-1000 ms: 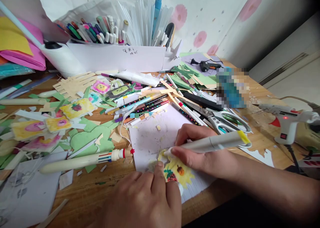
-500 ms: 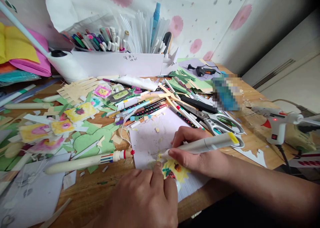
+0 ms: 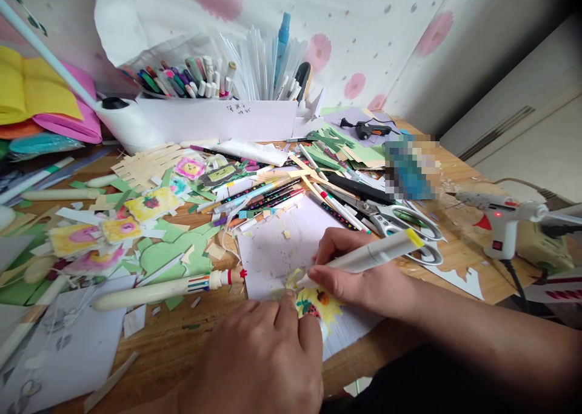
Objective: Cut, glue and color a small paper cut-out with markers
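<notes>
My right hand (image 3: 359,274) is closed around a white marker (image 3: 373,251) with a yellow end band, its tip down at a small drawing. That drawing (image 3: 322,302) is yellow, with a strawberry and an orange spot, and lies on a white sheet (image 3: 268,259). My left hand (image 3: 268,353) rests over the drawing's lower left part, its fingers bent and close together, the index fingertip beside the marker's tip. Whether those fingers grip the paper cannot be made out. A thick cream multicolour pen (image 3: 173,290) lies left of the sheet.
Scissors (image 3: 409,229) and scattered pens (image 3: 268,196) lie behind my hands. A glue gun (image 3: 504,220) stands at the right. Coloured drawings (image 3: 152,204) and green paper scraps (image 3: 173,253) cover the left side. A white box (image 3: 218,120) of markers stands at the back.
The view has shifted slightly, so the things on the left appear farther right. The marker has tilted a little lower in my right hand. My left hand remains on the drawing.
</notes>
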Demonstrator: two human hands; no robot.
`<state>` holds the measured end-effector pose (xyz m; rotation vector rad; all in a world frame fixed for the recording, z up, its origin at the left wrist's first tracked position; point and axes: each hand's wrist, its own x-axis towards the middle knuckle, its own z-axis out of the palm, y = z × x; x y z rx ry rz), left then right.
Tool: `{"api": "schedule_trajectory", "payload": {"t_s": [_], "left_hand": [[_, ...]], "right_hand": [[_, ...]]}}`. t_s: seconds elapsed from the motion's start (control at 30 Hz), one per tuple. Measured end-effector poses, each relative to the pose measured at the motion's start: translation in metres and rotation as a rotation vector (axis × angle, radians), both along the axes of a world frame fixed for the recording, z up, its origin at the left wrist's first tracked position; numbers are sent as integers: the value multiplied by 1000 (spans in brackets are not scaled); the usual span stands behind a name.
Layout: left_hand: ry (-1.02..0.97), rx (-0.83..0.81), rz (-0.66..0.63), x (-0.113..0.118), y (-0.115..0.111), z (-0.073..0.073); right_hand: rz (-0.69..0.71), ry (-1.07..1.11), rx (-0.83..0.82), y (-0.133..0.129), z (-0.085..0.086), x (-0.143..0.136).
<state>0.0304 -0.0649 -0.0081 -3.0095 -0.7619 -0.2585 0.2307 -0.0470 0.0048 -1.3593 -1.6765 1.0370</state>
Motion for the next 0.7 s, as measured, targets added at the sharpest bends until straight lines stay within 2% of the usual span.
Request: {"api": "schedule_trajectory", "payload": {"t_s": [0.13, 0.23, 0.3, 0.4, 0.47, 0.53, 0.57, 0.63, 0.7], "left_hand": [[2, 23, -3, 0, -1, 1], [-7, 20, -7, 3, 1, 5], [-20, -21, 8, 5, 6, 11], [-148, -143, 53, 1, 22, 23], [-322, -243, 145, -6, 38, 29], [-462, -410, 338, -15, 57, 33], [-535, -499, 428, -19, 66, 33], [-654, -667, 463, -24, 81, 31], [-660, -668, 526, -26, 90, 27]], "right_hand": [[26, -32, -23, -2, -3, -6], [-13, 2, 11, 1, -4, -3], [-85, 101, 12, 4, -5, 3], [-213, 384, -17, 7, -8, 16], [-290, 554, -15, 8, -11, 26], [-326, 625, -3, 8, -11, 33], [-314, 624, 10, 7, -10, 35], [-251, 555, 70, 3, -4, 34], [-149, 382, 183, -6, 7, 26]]}}
